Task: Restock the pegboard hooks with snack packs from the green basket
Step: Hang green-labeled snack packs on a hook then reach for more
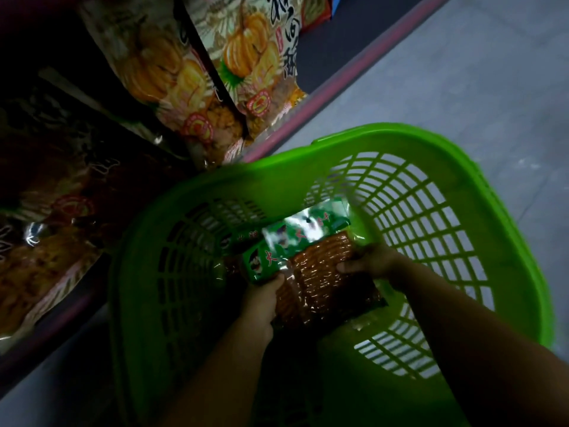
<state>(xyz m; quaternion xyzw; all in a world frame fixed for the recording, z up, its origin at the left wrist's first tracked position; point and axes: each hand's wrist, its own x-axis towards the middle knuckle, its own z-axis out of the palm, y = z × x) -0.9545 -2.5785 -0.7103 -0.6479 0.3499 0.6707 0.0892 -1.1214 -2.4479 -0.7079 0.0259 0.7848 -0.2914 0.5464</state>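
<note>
- Green plastic lattice-walled basket (437, 155): stands on grey tiled floor (492, 72); both forearms reach down into it.
- Clear snack packs with green printed headers and brown ridged contents (320, 272): a small stack inside the basket, between the two hands; how many packs cannot be told.
- Large pumpkin-print snack bags (246, 57): up and to the left of the hands, beyond the basket rim, in the display; further bags on the far left are in deep shadow, their printing hard to read.
- Pink-edged display base (354, 75): runs diagonally between the bags and the floor, behind the basket.
- Left hand (261, 300): fingers curled round the near left edge of the stack, thumb up by the green header.
- Right hand (369, 260): grips the right side of the stack, thumb on top of it; fingers hidden beneath.
- Basket's near wall: cut off at the bottom of the view, dark.
</note>
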